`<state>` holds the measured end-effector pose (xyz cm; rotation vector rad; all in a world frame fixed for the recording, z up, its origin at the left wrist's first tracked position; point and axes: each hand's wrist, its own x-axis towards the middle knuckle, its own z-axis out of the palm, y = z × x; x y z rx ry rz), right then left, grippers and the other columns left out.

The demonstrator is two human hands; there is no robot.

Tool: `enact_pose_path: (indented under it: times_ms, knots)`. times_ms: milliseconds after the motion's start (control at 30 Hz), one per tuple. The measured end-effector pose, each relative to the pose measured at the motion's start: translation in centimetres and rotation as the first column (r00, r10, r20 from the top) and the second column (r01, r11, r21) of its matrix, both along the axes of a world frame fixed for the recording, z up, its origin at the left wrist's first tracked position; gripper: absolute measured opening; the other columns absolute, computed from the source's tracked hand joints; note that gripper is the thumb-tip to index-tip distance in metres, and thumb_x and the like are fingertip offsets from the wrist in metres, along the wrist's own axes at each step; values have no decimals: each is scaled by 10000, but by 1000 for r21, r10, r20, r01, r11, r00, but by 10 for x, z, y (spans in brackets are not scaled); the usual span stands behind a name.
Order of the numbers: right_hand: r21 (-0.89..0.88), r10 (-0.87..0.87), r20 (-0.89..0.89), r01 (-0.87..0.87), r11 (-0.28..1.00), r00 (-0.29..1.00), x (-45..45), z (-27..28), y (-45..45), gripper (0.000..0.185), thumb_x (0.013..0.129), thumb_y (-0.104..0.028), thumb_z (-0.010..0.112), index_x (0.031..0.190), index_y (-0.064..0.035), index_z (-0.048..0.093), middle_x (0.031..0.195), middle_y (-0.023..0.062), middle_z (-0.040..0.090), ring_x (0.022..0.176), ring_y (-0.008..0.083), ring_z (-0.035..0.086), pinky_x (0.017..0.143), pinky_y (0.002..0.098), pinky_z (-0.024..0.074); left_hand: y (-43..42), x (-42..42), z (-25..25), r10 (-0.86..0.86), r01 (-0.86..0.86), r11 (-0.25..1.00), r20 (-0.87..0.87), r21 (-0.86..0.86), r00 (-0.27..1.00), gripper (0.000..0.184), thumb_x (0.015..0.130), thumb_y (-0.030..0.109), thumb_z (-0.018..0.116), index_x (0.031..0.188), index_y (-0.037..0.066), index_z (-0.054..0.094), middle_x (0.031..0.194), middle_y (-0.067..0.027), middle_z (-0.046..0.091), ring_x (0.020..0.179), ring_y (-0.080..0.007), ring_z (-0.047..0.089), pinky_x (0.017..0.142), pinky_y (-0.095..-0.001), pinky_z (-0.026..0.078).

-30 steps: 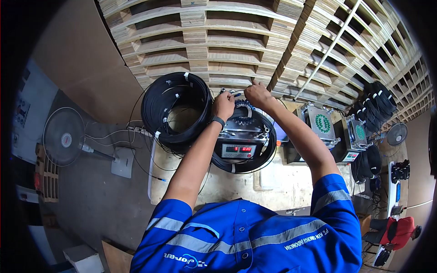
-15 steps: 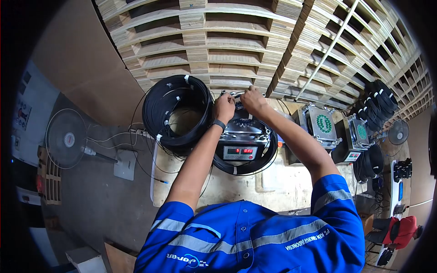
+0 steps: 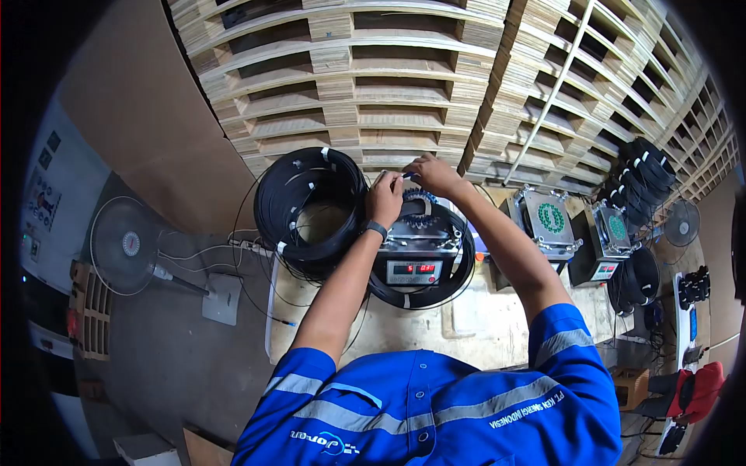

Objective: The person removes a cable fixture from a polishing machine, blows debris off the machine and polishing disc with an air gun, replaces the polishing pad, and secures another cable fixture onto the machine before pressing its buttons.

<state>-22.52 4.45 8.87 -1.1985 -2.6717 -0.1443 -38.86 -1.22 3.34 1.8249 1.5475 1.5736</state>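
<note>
My left hand (image 3: pixel 385 199) is closed in a pinch above the back of a metal machine (image 3: pixel 420 239) with a red digital display. Close beside it, my right hand (image 3: pixel 432 175) is closed too, its fingers round a small dark blue-tipped piece, apparently a cable connector (image 3: pixel 407 176). Blue connectors (image 3: pixel 420 196) form a ring on top of the machine, partly under my hands. Black cable (image 3: pixel 423 298) loops round the machine's front. A large stack of coiled black cable (image 3: pixel 272 203) stands left of my left hand.
Wooden pallets (image 3: pixel 400 89) rise behind the table (image 3: pixel 388 334). Two more machines (image 3: pixel 551 221) (image 3: pixel 615 229) with green rings stand on the right, near further black coils (image 3: pixel 643 182). A fan (image 3: pixel 130 243) is on the left. A person in red (image 3: pixel 703 392) sits far right.
My hands have come together over the ring, the right one shifting slightly left. The whole view has shifted, and objects appear a little lower.
</note>
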Motion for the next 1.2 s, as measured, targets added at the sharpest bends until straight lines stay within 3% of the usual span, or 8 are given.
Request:
enact_pose_path:
  times_ms: [200,300,400,433,500,667,867,1200]
  knots:
    - [115,237,-114,-224,968,965,13,28,-15,188,932,-243,558,1032,-115,654,946,129,685,900,323,656,806,422,527,-28,-17,-1,-14,15,1000,-46,23,999,195,947,191,614,979,0,630,830,-186,667,769,-349,672,666,-396,509]
    - [41,113,-168,-108,993,979,19,37,-39,188,945,-256,549,1055,-126,629,923,134,680,890,331,666,766,455,536,-51,-43,2,-102,98,994,-104,-36,989,194,938,181,630,917,-12,650,785,-184,663,691,-273,668,624,-365,492]
    - [13,78,-111,-77,997,991,8,25,-45,199,948,-284,543,1069,-142,610,895,148,669,813,378,673,681,489,543,-52,-48,5,-211,244,962,230,-124,950,211,949,170,638,923,-31,695,659,28,609,561,-65,522,509,-262,421]
    - [-2,72,-142,-73,997,987,2,23,-45,198,925,-291,583,1034,-133,632,895,127,659,853,350,656,734,459,536,-67,-49,40,-162,366,820,435,-440,886,184,961,160,626,953,1,718,632,69,553,495,-36,445,451,-213,343]
    - [198,305,-265,-258,946,915,-7,10,-37,207,893,-297,632,984,-113,661,919,101,646,906,310,618,805,423,511,-74,-51,76,-175,323,873,383,-365,907,189,940,135,630,964,-23,731,759,21,680,618,-40,534,558,-228,423]
    - [25,245,-269,-248,968,931,-13,14,-31,273,902,-299,629,988,-44,671,950,145,639,936,342,610,840,438,487,-48,-54,72,-115,120,970,35,-212,993,229,895,206,671,978,0,728,848,-199,710,749,-210,721,649,-317,513]
    - [-220,-117,-25,109,970,993,-1,14,-15,284,878,-387,625,1064,-178,676,948,134,720,948,332,681,928,519,445,-25,-10,31,-6,8,999,-74,31,997,229,932,206,619,1019,20,719,919,-174,697,814,-345,675,718,-379,527]
    - [-204,-126,-57,112,973,990,11,-12,-7,275,874,-365,639,1024,-135,648,946,123,703,1001,347,640,868,570,438,-18,6,12,-38,44,998,-94,55,995,234,952,205,593,1074,43,711,907,-180,646,847,-379,631,728,-410,505]
